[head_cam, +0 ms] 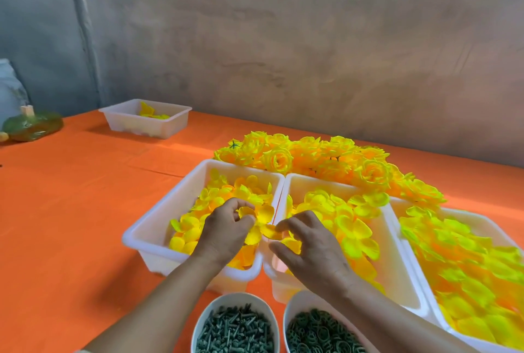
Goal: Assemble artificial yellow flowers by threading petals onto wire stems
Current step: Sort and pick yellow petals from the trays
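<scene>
A person's two bare forearms reach in from the bottom edge over an orange-covered table (71,211). At the far left edge sits a green translucent object (32,125), too blurred to identify. Behind and to its right, a small white tub (124,123) holds a few yellow petals.

The left hand (226,228) hovers over the left white tub (147,233), back of the hand up and wrist straight. Its fingers curl in against the thumb, pinching a yellow petal cluster (255,219). The cluster lies roughly flat, cupped faces up, spreading from that hand down and rightward over the rim shared by two tubs. The left tub is heaped with small round yellow petals.

The right hand (312,245) sits just beside it – the hands are close together but not touching. Its back is up, fingers bent and fanned, with the forefinger tip against the cluster's right edge; whether it actually grips any petal cannot be told. It hovers over the near left corner of the middle tub (397,281), which holds larger yellow petal layers.

Nearest the person, two white bowls stand side by side: the left bowl (204,321) holds grey-green pegs, the right bowl (292,307) grey-green rings.

Beyond the tubs lies a pile of finished yellow flowers (326,160). At the far right, a third tub (482,219) brims with the largest petals.
</scene>
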Available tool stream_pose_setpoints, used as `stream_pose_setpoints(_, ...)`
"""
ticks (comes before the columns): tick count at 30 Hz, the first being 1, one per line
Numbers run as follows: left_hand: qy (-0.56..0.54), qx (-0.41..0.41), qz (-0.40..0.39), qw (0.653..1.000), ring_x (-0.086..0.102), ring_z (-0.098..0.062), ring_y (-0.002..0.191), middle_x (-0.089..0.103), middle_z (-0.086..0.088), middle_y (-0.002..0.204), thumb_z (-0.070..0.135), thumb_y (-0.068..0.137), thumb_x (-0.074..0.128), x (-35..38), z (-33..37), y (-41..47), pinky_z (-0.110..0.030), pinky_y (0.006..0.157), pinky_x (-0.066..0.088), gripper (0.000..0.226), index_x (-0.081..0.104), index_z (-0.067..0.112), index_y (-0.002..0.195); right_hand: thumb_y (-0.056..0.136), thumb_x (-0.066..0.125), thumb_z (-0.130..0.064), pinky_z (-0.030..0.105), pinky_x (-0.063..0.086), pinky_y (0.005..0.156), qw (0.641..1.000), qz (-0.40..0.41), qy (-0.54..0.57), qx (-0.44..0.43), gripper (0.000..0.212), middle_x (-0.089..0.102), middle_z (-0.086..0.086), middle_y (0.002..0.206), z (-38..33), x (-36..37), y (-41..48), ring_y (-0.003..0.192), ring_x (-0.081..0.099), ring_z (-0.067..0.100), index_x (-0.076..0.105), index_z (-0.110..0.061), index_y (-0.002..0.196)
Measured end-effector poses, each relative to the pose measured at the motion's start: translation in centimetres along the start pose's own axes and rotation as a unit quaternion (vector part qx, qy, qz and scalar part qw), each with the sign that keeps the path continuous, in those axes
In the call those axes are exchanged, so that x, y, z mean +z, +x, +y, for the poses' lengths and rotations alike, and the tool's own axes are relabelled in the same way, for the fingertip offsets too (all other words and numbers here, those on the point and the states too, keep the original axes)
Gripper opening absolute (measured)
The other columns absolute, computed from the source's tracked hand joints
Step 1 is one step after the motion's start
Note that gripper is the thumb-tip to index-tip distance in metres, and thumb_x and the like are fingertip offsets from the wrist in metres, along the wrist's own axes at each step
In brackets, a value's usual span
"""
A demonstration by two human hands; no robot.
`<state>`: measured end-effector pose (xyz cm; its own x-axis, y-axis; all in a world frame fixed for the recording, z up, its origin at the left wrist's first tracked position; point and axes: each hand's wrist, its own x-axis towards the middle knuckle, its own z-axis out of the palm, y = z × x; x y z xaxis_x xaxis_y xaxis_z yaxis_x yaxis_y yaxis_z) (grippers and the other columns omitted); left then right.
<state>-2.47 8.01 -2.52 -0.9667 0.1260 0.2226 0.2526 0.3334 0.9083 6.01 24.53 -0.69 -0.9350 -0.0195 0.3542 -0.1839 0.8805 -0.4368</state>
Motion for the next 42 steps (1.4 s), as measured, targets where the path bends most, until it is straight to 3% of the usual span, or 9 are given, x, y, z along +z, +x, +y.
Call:
stream_pose_setpoints(4, -0.076, -0.047, -0.028, 0.996, 0.054, -0.013, 0.057, 0.057, 0.0, 0.068, 0.021, 0.079, 0.063, -0.2, 0.6, -0.1, -0.021, 0.045, 0.046, 0.016, 0.065, 0.027, 0.094, 0.093, 0.058, -0.042, 0.029, 0.047, 0.081, 0.995, 0.001, -0.075, -0.068, 0.023, 0.052, -0.005, 0.119, -0.3, 0.3, -0.2, 0.112, 0.049, 0.014, 0.069, -0.032, 0.111)
stream_pose_setpoints(6, -0.082, -0.053, -0.044, 0.994, 0.057, -0.016, 0.059, 0.061, -0.001, 0.066, 0.032, 0.073, 0.063, -0.3, 0.8, -0.1, -0.026, 0.048, 0.049, 0.021, 0.065, 0.028, 0.093, 0.096, 0.055, -0.034, 0.038, 0.05, 0.072, 0.99, 0.017, -0.1, -0.103, 0.021, 0.057, 0.0, 0.111, -0.4, 0.3, -0.4, 0.105, 0.052, 0.022, 0.071, -0.024, 0.104)
stream_pose_setpoints(9, -0.105, -0.055, -0.066, 0.991, 0.06, -0.011, 0.05, 0.062, 0.007, 0.057, 0.035, 0.081, 0.066, -0.5, 1.2, -0.3, -0.029, 0.052, 0.051, 0.017, 0.067, 0.025, 0.096, 0.094, 0.061, -0.024, 0.041, 0.05, 0.065, 0.985, 0.036, -0.116, -0.126, 0.016, 0.06, 0.004, 0.094, -0.7, 0.2, -0.4, 0.091, 0.056, 0.028, 0.073, -0.015, 0.096)
stream_pose_setpoints(13, -0.159, -0.08, -0.126, 0.976, 0.069, -0.02, 0.061, 0.068, -0.006, 0.082, 0.042, 0.072, 0.056, -0.6, 1.7, -0.6, -0.028, 0.06, 0.05, 0.043, 0.064, 0.022, 0.109, 0.082, 0.073, -0.011, 0.037, 0.05, 0.062, 0.987, 0.065, -0.099, -0.107, 0.007, 0.061, 0.008, 0.079, -0.8, 0.2, -0.3, 0.077, 0.059, 0.032, 0.073, -0.008, 0.076)
stream_pose_setpoints(22, -0.166, -0.076, -0.178, 0.967, 0.071, -0.02, 0.071, 0.071, -0.01, 0.091, 0.034, 0.071, 0.056, -0.8, 2.0, -0.9, -0.029, 0.069, 0.051, 0.053, 0.062, 0.025, 0.123, 0.084, 0.068, -0.007, 0.03, 0.037, 0.072, 0.994, 0.042, -0.061, -0.086, 0.005, 0.06, 0.011, 0.089, -0.6, 0.2, -0.2, 0.089, 0.057, 0.031, 0.066, -0.004, 0.081)
stream_pose_setpoints(27, -0.141, -0.064, -0.174, 0.972, 0.073, -0.021, 0.072, 0.071, -0.007, 0.081, 0.029, 0.069, 0.056, -0.7, 1.7, -0.8, -0.03, 0.067, 0.054, 0.055, 0.061, 0.023, 0.124, 0.094, 0.057, -0.02, 0.023, 0.033, 0.077, 0.995, 0.02, -0.067, -0.075, 0.014, 0.055, 0.006, 0.1, -0.3, 0.4, -0.1, 0.097, 0.052, 0.023, 0.064, -0.008, 0.094)
stream_pose_setpoints(31, -0.143, -0.06, -0.161, 0.975, 0.072, -0.021, 0.07, 0.07, -0.01, 0.083, 0.028, 0.07, 0.056, -0.7, 1.6, -0.8, -0.029, 0.063, 0.053, 0.057, 0.061, 0.02, 0.125, 0.099, 0.048, -0.029, 0.031, 0.042, 0.079, 0.996, 0.015, -0.07, -0.062, 0.023, 0.052, 0.001, 0.105, -0.4, 0.4, -0.1, 0.099, 0.051, 0.02, 0.064, -0.016, 0.108)
stream_pose_setpoints(36, -0.147, -0.057, -0.148, 0.976, 0.072, -0.025, 0.072, 0.067, -0.007, 0.081, 0.029, 0.075, 0.062, -0.5, 1.7, -0.9, -0.03, 0.065, 0.053, 0.052, 0.06, 0.02, 0.127, 0.101, 0.044, -0.031, 0.032, 0.039, 0.074, 0.995, 0.005, -0.095, -0.028, 0.029, 0.053, 0.001, 0.098, -1.0, 0.7, 0.6, 0.095, 0.054, 0.023, 0.07, -0.017, 0.104)
stream_pose_setpoints(42, -0.155, -0.036, -0.175, 0.972, 0.071, -0.022, 0.074, 0.059, 0.013, 0.058, 0.032, 0.067, 0.068, -0.7, 1.8, -1.0, -0.027, 0.066, 0.053, 0.065, 0.052, 0.027, 0.13, 0.093, 0.061, -0.025, 0.028, 0.04, 0.073, 0.997, 0.053, 0.036, 0.05, 0.018, 0.051, -0.002, 0.086, -0.8, 1.0, 0.9, 0.08, 0.054, 0.018, 0.074, -0.014, 0.092)
